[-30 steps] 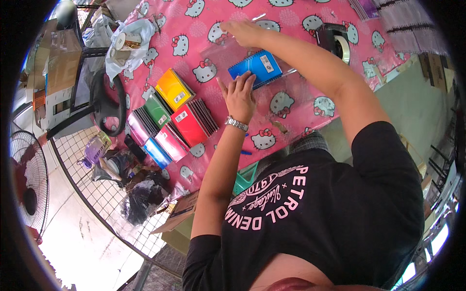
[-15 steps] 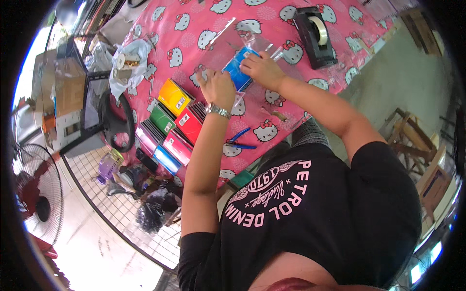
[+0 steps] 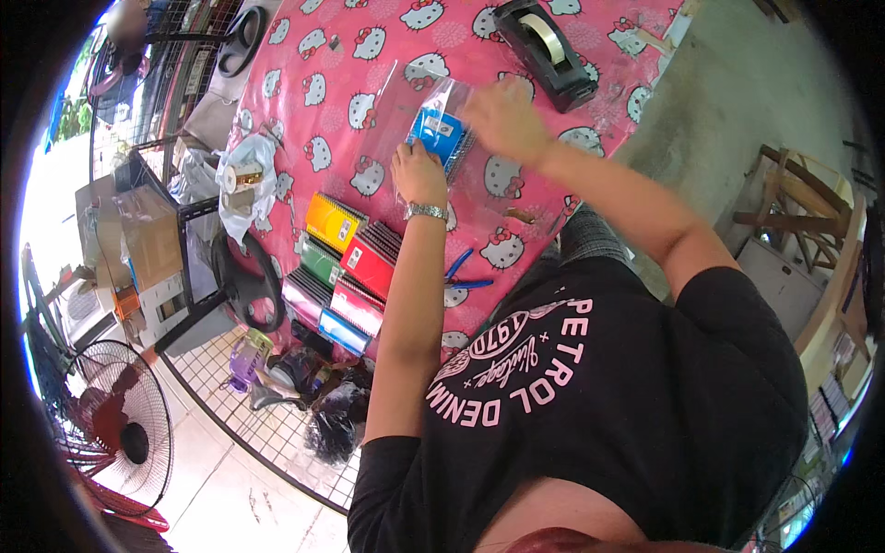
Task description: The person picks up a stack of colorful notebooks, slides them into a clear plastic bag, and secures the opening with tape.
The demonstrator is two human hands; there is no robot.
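Note:
A small blue spiral notebook (image 3: 439, 135) lies on the table inside a clear plastic sleeve (image 3: 387, 106) that spreads past it to the left and up. My left hand (image 3: 419, 170) grips the notebook's lower left edge through the plastic, fingers curled on the cover. Just right of the notebook, my right hand (image 3: 510, 120) is raised and smeared by motion, so its fingers do not show clearly. Nearer me lie several spiral notebooks in rows, among them a yellow one (image 3: 333, 219), a red one (image 3: 371, 258) and a green one (image 3: 320, 262).
Blue-handled pliers (image 3: 466, 272) lie by the table's near edge. A black tape dispenser (image 3: 546, 53) stands at the far right of the pink tablecloth (image 3: 295, 74). On the left are a white plastic bag (image 3: 249, 180), a black steering-wheel-like ring (image 3: 249, 281) and a fan (image 3: 120, 429).
My right hand has come off the notebook and moved right. My left hand has shifted onto the notebook's lower left edge. The whole view has also turned slightly.

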